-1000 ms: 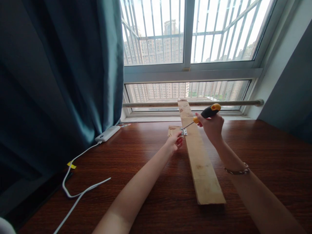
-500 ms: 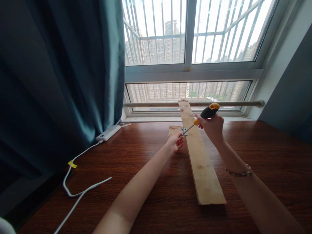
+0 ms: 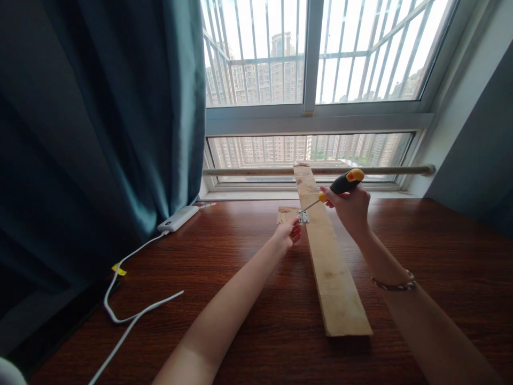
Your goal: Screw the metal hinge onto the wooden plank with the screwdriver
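Observation:
My right hand [image 3: 352,208] is closed around a screwdriver [image 3: 345,182] with a black and yellow handle. Its thin shaft slants down to the left, and the tip meets the upper part of a metal hinge [image 3: 305,216]. This hinge lies across the joint between a long wooden board [image 3: 331,267] and a small wooden board [image 3: 285,214] on its left. With fingers curled, my left hand [image 3: 287,233] pinches the near edge of the small board, fingertips against the hinge. What lies beneath those fingertips is hidden.
Both boards are on a brown wood-grain table [image 3: 240,342]; the long one reaches toward the window rail [image 3: 252,172]. A white power bank [image 3: 178,219] with a white cable [image 3: 114,318] lies at left, by a blue curtain [image 3: 176,107].
The screwdriver tip has shifted from the hinge's lower part, by my left fingertips, up to its upper part. My right hand moved slightly right; my left hand stays put.

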Available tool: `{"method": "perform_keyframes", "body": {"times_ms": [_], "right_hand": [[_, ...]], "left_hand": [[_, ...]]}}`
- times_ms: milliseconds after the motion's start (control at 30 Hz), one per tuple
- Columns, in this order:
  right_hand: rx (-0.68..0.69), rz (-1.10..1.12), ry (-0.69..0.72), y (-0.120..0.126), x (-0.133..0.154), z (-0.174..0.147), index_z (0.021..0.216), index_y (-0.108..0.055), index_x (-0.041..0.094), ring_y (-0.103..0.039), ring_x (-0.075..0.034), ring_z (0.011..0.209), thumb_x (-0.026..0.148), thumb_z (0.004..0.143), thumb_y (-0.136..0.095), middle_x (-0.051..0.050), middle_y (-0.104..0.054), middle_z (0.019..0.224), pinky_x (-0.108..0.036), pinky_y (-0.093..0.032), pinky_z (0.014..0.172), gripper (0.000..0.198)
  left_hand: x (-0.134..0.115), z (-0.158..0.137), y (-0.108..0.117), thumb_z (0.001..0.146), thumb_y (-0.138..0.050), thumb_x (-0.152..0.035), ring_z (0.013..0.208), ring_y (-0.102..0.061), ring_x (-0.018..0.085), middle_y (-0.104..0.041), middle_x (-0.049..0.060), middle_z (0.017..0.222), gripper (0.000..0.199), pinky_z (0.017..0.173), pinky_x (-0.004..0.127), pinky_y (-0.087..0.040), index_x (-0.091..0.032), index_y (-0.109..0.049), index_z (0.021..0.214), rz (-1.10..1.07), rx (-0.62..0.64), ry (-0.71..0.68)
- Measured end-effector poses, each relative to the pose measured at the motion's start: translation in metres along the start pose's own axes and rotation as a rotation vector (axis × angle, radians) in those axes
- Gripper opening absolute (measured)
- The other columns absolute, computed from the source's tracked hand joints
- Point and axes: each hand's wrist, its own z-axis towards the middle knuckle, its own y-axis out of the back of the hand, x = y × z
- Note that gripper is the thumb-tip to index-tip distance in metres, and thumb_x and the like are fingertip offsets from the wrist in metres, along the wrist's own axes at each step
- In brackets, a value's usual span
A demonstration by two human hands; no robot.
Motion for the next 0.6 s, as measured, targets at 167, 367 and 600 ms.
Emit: {"method": "perform_keyframes", "body": {"times_ms": [167, 367, 600], "right_hand": [[-0.013, 0.037, -0.008, -0.005, -0.007, 0.000, 0.066, -0.059, 0.016, -0.066, -0.024, 0.048, 0.054, 0.064, -0.071, -0.006, -0.068, 0.059, -0.030, -0.051, 0.045, 0.040], [-0.012, -0.008, 0.010, -0.008, -0.013, -0.001, 0.067, -0.061, 0.015, -0.067, -0.025, 0.050, 0.055, 0.065, -0.071, -0.007, -0.067, 0.056, -0.031, -0.052, 0.050, 0.042], [0.016, -0.030, 0.008, -0.007, -0.013, 0.001, 0.068, -0.061, 0.015, -0.067, -0.025, 0.051, 0.059, 0.063, -0.071, -0.008, -0.068, 0.057, -0.032, -0.052, 0.052, 0.045]], "left_hand": [[0.000, 0.000, 0.000, 0.079, -0.064, -0.025, 0.039, -0.045, 0.006, -0.049, -0.004, 0.048, 0.024, 0.045, 0.020, -0.036, -0.015, -0.052, 0.062, -0.001, 0.011, 0.002], [0.000, 0.001, 0.000, 0.077, -0.067, -0.024, 0.039, -0.044, 0.006, -0.047, -0.004, 0.047, 0.022, 0.045, 0.019, -0.036, -0.015, -0.052, 0.062, -0.011, -0.001, -0.006], [0.002, 0.002, -0.001, 0.076, -0.068, -0.023, 0.040, -0.044, 0.006, -0.049, -0.004, 0.049, 0.021, 0.044, 0.018, -0.037, -0.015, -0.052, 0.064, -0.028, -0.006, -0.020]]}}
